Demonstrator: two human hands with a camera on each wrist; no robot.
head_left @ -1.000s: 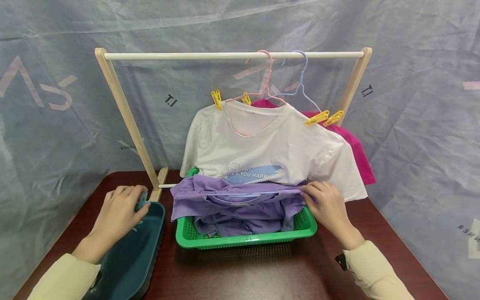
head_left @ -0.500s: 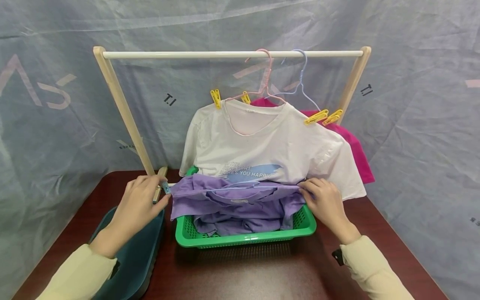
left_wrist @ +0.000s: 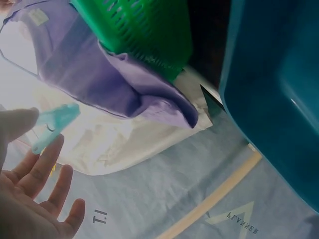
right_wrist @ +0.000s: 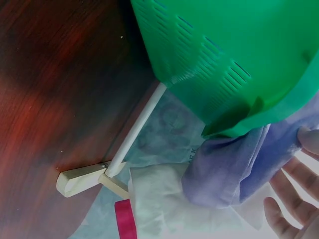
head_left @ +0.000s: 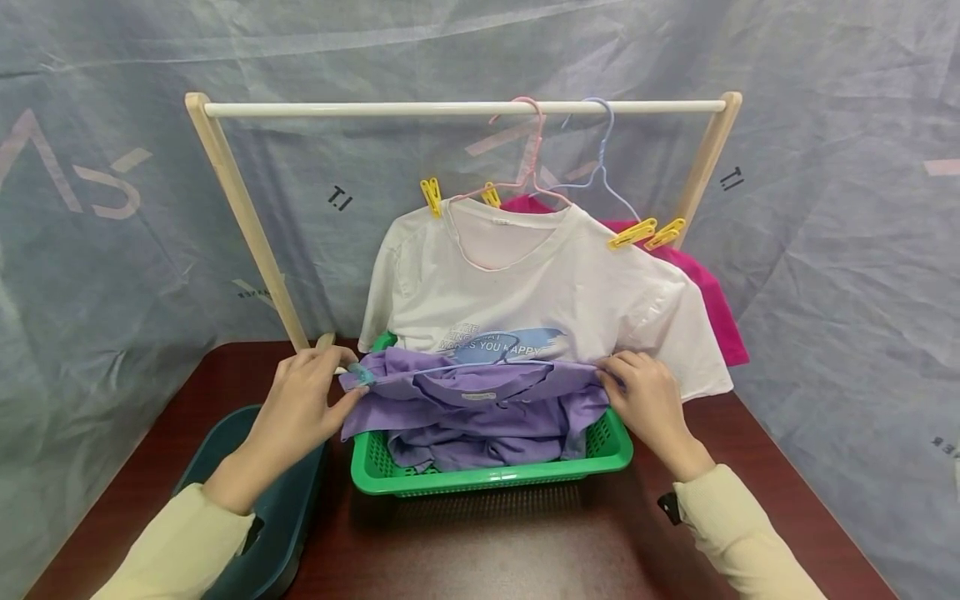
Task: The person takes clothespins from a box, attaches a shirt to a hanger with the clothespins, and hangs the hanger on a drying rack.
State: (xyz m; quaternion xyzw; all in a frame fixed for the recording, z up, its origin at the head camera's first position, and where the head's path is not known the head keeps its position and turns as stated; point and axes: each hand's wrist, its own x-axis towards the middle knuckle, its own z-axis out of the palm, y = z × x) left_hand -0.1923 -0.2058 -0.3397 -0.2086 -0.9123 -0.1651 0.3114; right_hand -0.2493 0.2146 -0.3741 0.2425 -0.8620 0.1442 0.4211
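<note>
A purple shirt (head_left: 480, 425) lies bunched over the green basket (head_left: 491, 482), with a light blue hanger (head_left: 480, 363) along its neckline and shoulders. My left hand (head_left: 303, 400) pinches a teal clothespin (left_wrist: 56, 122) between thumb and fingers, close to the shirt's left shoulder edge. In the left wrist view the clothespin looks tilted; whether it touches the cloth I cannot tell. At the other shoulder my right hand (head_left: 645, 396) pinches the purple fabric, seen also in the right wrist view (right_wrist: 294, 191).
Behind, a white T-shirt (head_left: 525, 275) and a magenta shirt (head_left: 712, 300) hang from a rack rail (head_left: 337, 109) with yellow clothespins (head_left: 633, 234). A dark teal bin (head_left: 277, 517) stands at the left on the brown table (head_left: 525, 550).
My left hand has moved right and slightly up from above the bin to the purple shirt's left shoulder, carrying the clothespin. The hanger's hook has risen. My right hand has hardly moved.
</note>
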